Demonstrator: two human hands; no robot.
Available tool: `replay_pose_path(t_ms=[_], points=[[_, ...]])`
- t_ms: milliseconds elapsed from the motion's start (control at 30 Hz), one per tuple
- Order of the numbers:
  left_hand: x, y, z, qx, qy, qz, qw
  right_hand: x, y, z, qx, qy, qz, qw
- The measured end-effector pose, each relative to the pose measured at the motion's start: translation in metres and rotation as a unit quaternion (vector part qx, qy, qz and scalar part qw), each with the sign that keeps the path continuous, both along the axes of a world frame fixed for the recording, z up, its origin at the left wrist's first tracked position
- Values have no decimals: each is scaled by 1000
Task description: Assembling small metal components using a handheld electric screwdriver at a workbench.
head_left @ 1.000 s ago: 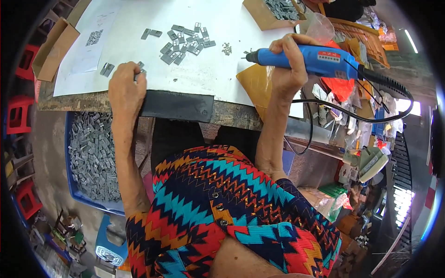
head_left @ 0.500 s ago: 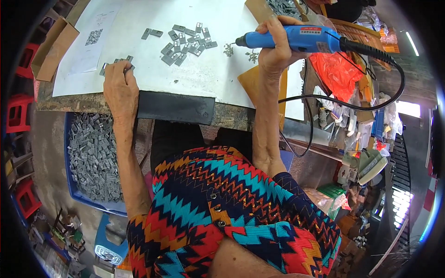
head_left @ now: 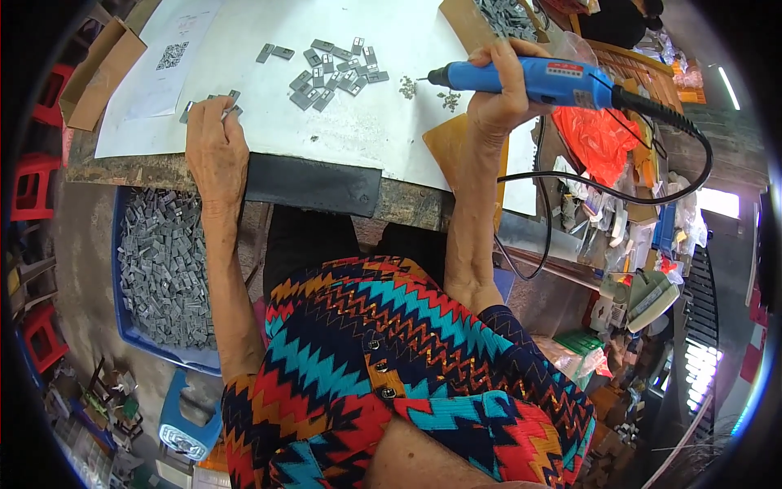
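My right hand (head_left: 498,104) is wrapped round a blue electric screwdriver (head_left: 533,79), held level above the table with its thin bit pointing left. Just below and beside the bit lie two small heaps of tiny screws (head_left: 408,88). Over at the left of the table, my left hand (head_left: 217,151) rests with bent fingers closed on several small grey plastic pieces (head_left: 235,95), partly hidden under the fingertips. Between the hands, a loose group of similar grey rectangular pieces (head_left: 323,100) is spread on the white table covering (head_left: 269,130).
A blue bin (head_left: 130,326) full of grey pieces stands below the table's left side. Cardboard boxes (head_left: 104,75) flank the work surface. The screwdriver's black cable (head_left: 707,155) loops right, past a red plastic bag (head_left: 597,138). A blue stool (head_left: 175,416) sits lower left.
The whole view has shifted slightly. Both hands keep nearly the same places and grips, with the screwdriver still held beside the screw heaps.
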State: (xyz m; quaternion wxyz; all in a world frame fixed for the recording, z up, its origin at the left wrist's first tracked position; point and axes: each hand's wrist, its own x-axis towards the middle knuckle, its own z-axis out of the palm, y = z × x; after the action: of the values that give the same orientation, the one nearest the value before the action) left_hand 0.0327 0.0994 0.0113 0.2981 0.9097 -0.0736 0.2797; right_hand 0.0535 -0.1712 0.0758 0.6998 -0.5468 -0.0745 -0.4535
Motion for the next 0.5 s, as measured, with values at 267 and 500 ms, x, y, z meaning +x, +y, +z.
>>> replay_pose_path(t_ms=[267,500], points=[[-35,-67,18,-228,62,-180,955,-39,11,13,89,18,111,990],[-32,-103,-2,-177,71,-232,954,-54,31,27,82,36,163,982]])
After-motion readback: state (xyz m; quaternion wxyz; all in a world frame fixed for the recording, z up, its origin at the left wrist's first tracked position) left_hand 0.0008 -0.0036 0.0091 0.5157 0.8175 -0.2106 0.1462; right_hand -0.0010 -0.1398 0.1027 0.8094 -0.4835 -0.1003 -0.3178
